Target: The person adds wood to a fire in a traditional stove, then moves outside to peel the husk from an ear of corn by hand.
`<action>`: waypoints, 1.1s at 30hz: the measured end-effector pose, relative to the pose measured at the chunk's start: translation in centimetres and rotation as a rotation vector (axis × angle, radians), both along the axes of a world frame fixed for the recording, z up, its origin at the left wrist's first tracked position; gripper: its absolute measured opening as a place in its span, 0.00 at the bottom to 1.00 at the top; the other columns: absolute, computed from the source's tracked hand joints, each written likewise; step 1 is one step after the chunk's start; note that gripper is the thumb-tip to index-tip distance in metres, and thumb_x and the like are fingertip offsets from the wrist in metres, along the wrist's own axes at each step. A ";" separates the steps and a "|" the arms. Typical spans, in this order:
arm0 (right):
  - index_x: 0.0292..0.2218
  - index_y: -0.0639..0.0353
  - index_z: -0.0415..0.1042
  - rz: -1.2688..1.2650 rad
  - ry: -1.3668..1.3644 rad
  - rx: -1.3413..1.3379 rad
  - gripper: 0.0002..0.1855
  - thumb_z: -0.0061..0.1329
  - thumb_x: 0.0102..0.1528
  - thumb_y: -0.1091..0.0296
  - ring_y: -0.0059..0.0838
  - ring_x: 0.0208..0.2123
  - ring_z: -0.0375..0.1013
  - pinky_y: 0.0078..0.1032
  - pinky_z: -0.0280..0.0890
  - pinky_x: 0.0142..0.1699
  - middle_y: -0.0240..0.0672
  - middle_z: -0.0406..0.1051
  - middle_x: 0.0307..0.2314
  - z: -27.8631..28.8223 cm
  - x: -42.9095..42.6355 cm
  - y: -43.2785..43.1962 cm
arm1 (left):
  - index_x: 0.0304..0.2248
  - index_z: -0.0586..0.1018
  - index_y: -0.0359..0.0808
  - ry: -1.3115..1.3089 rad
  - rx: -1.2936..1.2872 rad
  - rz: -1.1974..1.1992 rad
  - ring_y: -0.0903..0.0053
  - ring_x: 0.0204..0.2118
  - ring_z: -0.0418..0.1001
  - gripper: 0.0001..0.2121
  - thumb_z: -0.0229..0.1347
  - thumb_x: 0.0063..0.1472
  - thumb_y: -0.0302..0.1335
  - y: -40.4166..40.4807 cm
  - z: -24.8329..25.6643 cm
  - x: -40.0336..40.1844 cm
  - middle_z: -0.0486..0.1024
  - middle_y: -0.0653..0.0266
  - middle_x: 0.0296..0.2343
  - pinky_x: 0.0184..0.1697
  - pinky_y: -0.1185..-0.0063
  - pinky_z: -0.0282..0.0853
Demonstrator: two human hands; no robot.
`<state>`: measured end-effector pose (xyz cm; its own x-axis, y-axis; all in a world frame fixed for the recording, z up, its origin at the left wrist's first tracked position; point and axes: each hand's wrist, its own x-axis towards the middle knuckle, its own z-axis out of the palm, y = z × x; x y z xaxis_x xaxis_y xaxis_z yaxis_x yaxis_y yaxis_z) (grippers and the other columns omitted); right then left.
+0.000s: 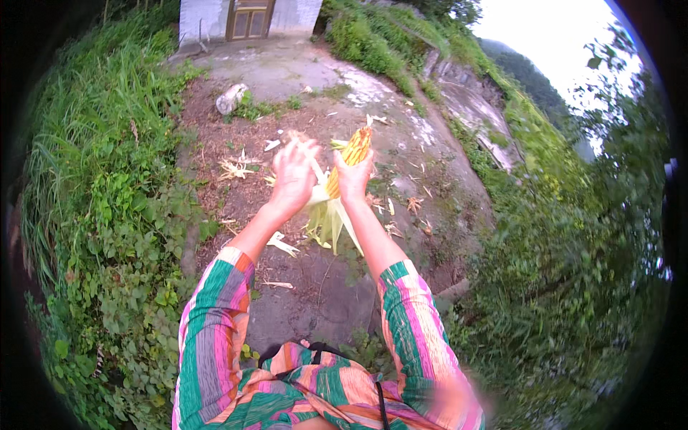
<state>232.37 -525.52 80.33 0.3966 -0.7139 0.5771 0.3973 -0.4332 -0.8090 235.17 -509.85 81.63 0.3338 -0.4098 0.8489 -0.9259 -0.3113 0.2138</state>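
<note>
An ear of yellow corn (pixel 356 150) tilts upward in my right hand (pixel 356 177), whose fingers wrap its middle. Most of its kernels are bare. Pale green husk leaves (pixel 329 223) are peeled back and hang from the base of the ear. Just to the left, my left hand (pixel 294 174) is closed around a strip of husk (pixel 318 171) and some brownish silk (pixel 295 137). Motion blurs that hand, and its fingertips are partly hidden.
Torn husk pieces (pixel 235 169) litter the dirt ground (pixel 215 140). A short log (pixel 232 99) lies ahead, before a building with a wooden door (pixel 250 21). Tall grass (pixel 107 107) grows on the left, leafy bushes (pixel 537 279) on the right.
</note>
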 end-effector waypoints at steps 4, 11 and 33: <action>0.45 0.64 0.55 0.068 0.106 0.075 0.30 0.56 0.43 0.71 0.26 0.34 0.68 0.25 0.63 0.40 0.39 0.67 0.34 1.4 8.0 -2.2 | 0.41 0.68 0.33 0.075 0.346 -0.067 0.61 0.51 0.58 0.23 0.57 0.47 0.35 -5.4 -0.8 8.0 0.67 0.56 0.42 0.55 0.63 0.45; 0.39 0.63 0.59 -0.124 -0.058 -0.068 0.25 0.56 0.42 0.70 0.26 0.29 0.66 0.24 0.63 0.37 0.35 0.67 0.27 4.8 20.1 -12.3 | 0.37 0.66 0.33 0.165 0.393 0.212 0.59 0.37 0.68 0.27 0.57 0.47 0.47 -20.0 -0.9 20.9 0.68 0.56 0.30 0.42 0.59 0.60; 0.30 0.58 0.65 0.165 0.072 1.054 0.09 0.49 0.48 0.66 0.32 0.19 0.67 0.30 0.65 0.25 0.36 0.66 0.20 -6.0 43.2 -47.7 | 0.27 0.69 0.35 1.773 -0.035 -0.716 0.90 0.14 0.56 0.13 0.43 0.62 0.36 -40.4 -6.5 39.2 0.60 0.76 0.14 0.14 0.88 0.52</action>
